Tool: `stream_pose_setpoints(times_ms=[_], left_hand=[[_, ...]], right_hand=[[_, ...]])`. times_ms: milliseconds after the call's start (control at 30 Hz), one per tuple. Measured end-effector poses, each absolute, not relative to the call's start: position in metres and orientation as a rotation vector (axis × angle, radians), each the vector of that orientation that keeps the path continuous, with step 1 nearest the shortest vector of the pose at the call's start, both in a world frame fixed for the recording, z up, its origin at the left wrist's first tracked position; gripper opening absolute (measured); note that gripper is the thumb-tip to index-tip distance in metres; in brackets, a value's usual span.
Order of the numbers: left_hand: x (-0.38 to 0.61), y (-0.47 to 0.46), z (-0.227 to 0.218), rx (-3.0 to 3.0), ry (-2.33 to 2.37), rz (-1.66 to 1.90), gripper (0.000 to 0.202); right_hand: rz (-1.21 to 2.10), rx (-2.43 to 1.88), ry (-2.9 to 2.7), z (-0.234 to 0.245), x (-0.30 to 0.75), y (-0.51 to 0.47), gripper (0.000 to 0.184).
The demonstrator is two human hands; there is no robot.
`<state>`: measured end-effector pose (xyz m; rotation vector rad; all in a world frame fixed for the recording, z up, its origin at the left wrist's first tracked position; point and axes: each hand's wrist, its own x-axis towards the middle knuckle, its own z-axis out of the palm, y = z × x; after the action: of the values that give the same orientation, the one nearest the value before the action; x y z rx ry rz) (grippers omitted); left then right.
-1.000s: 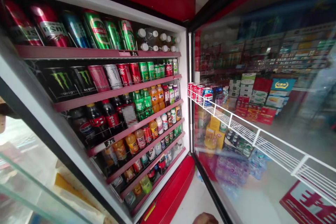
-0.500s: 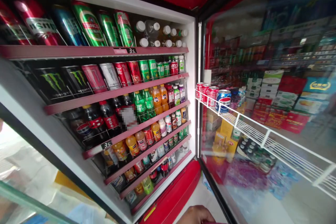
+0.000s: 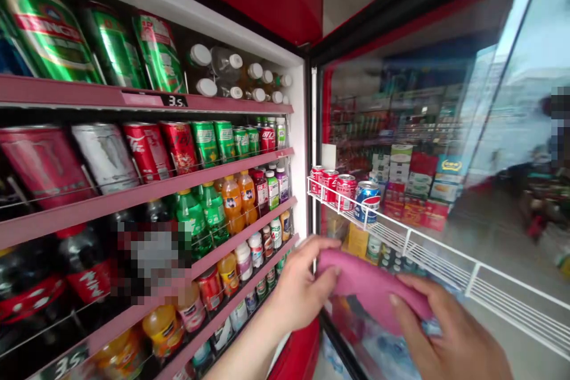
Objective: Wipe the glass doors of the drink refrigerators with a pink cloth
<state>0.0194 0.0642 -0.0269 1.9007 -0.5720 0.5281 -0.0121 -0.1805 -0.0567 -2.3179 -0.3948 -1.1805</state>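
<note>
I report both hands raised before an open drinks cooler. My left hand point(image 3: 303, 285) is closed on one end of a soft pink cloth point(image 3: 369, 291), its fingers curled over the fabric. My right hand point(image 3: 445, 326) is partly open, its fingers spread and bent over the far end of the same cloth, holding it. The cloth sags in a bunched arc between my hands, in front of the lower part of a black-framed glass door point(image 3: 401, 95); I cannot tell whether it touches the glass. Above the cloth, a white wire rack point(image 3: 427, 249) on the door's inner face carries red aluminium cans point(image 3: 346, 192) and a blue Pepsi can point(image 3: 367, 202). Beside my left hand, sloped dark-pink shelves point(image 3: 133, 197) hold tall green cans point(image 3: 44, 24) and orange juice bottles point(image 3: 231, 205)
</note>
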Motion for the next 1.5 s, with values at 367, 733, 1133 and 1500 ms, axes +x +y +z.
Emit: stream_pose_setpoints(times_ms=[367,733,1133,1500], left_hand=[[0.238,0.093,0.088,1.67,-0.78,0.977,0.046],[0.36,0.075,0.085,1.777,-0.7,0.996,0.041],[0.363,0.068,0.07,2.098,-0.917,1.14,0.021],[0.333,0.081,0.032,2.414,-0.993,0.924,0.064]], right_hand=[[-1.726,-2.672,-0.27,0.109,0.159,-0.107,0.017],[-1.592,-3.26,-0.319,0.114,0.249,-0.091,0.028],[-1.381,-3.451,-0.424,0.101,0.259,-0.069,0.036],[-1.451,-3.387,-0.661,0.063,0.274,-0.085,0.055]])
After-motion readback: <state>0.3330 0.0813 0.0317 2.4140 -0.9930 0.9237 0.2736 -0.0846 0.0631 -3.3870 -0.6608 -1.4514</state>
